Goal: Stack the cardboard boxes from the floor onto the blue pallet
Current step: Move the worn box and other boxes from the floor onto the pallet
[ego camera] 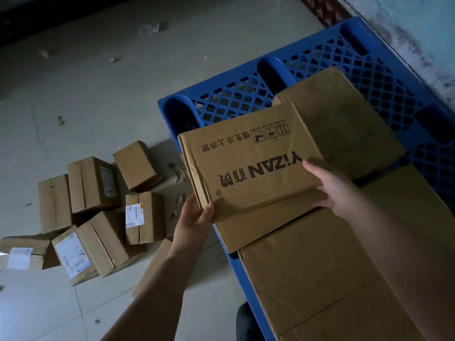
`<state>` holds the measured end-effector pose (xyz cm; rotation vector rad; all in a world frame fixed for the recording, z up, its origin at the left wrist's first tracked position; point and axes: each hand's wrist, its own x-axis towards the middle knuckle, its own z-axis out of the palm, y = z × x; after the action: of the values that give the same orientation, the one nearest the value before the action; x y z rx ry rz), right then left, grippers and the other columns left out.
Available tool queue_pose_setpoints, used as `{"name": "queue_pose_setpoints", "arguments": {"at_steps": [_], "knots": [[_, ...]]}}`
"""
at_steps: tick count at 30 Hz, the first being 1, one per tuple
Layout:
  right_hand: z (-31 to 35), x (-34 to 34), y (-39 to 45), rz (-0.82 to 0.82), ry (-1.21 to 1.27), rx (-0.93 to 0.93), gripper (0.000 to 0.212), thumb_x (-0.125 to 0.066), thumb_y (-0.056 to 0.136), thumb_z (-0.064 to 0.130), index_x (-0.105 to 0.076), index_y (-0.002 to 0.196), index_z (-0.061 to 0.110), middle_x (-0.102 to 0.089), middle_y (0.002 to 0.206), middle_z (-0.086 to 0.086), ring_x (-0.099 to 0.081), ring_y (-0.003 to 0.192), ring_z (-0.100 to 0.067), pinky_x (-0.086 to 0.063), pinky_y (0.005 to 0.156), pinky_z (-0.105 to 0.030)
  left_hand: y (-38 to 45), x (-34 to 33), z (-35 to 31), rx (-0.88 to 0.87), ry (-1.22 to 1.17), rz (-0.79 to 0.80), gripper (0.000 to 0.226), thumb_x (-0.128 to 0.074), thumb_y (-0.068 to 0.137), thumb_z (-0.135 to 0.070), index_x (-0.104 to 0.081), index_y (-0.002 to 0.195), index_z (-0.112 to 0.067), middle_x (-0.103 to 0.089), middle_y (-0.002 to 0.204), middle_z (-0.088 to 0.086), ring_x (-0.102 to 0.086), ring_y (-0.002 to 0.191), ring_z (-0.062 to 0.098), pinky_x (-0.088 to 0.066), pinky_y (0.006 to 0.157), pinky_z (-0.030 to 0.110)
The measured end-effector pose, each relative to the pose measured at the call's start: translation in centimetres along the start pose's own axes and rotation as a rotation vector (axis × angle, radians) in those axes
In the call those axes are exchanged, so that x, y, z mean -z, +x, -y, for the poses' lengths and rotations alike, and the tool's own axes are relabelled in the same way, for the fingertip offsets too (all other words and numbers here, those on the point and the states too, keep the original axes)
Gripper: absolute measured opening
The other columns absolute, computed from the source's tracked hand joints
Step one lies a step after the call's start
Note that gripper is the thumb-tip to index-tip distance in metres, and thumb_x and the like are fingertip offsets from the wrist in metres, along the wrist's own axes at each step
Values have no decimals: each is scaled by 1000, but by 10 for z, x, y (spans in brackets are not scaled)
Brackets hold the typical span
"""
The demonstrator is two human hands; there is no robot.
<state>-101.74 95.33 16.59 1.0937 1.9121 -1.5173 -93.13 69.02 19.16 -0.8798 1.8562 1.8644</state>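
Left hand (pixel 194 217) pinches the near-left corner of the printed box (pixel 248 158), thumb on top, fingers under. Right hand (pixel 330 185) lies half-open on its right edge, fingers wrapped under. I read this as the placing step: printed box hovers over the blue pallet (pixel 221 99), above plain boxes (pixel 307 262) already laid there. Next: lower it flat, square the edges. Left of the pallet, loose boxes (pixel 98 205) wait on the floor (pixel 73 94).
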Motion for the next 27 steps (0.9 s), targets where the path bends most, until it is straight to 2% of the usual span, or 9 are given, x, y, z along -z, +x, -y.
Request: {"name": "queue_pose_setpoints", "arguments": {"at_steps": [4, 7, 9, 11, 13, 16, 19, 22, 27], "knots": [[-4, 19, -1, -15, 139, -6, 92, -74, 50, 60, -44, 131, 28, -48, 121, 1, -50, 107, -23, -56, 71, -36, 10, -22, -15, 5, -26, -2, 30, -50, 93, -24, -38, 117, -37, -54, 90, -19, -54, 79, 0, -47, 60, 20], [-2, 34, 1, -18, 226, 56, 72, -69, 71, 50, -43, 133, 26, -44, 112, 7, -45, 108, -20, -56, 78, -38, 25, -43, -39, -41, 25, 12, 42, -54, 90, -24, -38, 126, -38, -55, 96, -17, -53, 87, 1, -45, 78, 32], [2, 47, 3, -20, 242, 112, 65, -63, 80, 47, -40, 137, 25, -43, 123, 9, -45, 111, -18, -56, 71, -30, 40, -61, -56, -66, 59, 29, 48, -57, 88, -27, -37, 131, -36, -55, 100, -17, -53, 90, 6, -45, 79, 36], [3, 66, 9, -32, 344, 111, 66, -63, 80, 46, -41, 137, 22, -44, 135, 1, -47, 119, -22, -53, 76, -32, 56, -84, -72, -95, 108, 64, 50, -59, 86, -31, -39, 131, -36, -56, 103, -16, -55, 91, 8, -49, 71, 33], [6, 88, 15, -77, 473, 74, 63, -66, 78, 44, -43, 133, 24, -48, 130, 3, -48, 120, -23, -52, 76, -32, 74, -111, -88, -133, 159, 113, 50, -61, 85, -31, -41, 130, -36, -57, 104, -13, -58, 92, 8, -54, 69, 34], [8, 113, 27, -146, 570, 105, 53, -68, 74, 51, -48, 119, 30, -55, 118, 7, -51, 108, -17, -51, 71, -32, 106, -160, -112, -195, 230, 183, 51, -63, 84, -31, -42, 131, -29, -55, 96, -15, -59, 84, 7, -57, 71, 34], [4, 123, 45, -250, 644, 88, 57, -64, 78, 51, -47, 126, 28, -51, 126, 1, -49, 112, -19, -52, 79, -38, 139, -207, -129, -209, 298, 219, 50, -62, 85, -30, -43, 131, -29, -52, 94, -11, -57, 83, 9, -55, 81, 35], [-1, 116, 61, -353, 689, 34, 66, -57, 82, 54, -40, 138, 22, -48, 137, -4, -47, 121, -25, -48, 93, -44, 166, -241, -135, -218, 323, 236, 46, -59, 87, -29, -44, 130, -29, -48, 94, -13, -51, 83, 6, -54, 79, 32], [-9, 93, 70, -539, 786, 18, 52, -54, 88, 45, -44, 133, 20, -53, 129, -4, -50, 115, -23, -43, 101, -48, 196, -282, -140, -215, 345, 275, 35, -56, 90, -31, -50, 124, -29, -48, 120, -5, -51, 107, 16, -54, 74, 30]]}}
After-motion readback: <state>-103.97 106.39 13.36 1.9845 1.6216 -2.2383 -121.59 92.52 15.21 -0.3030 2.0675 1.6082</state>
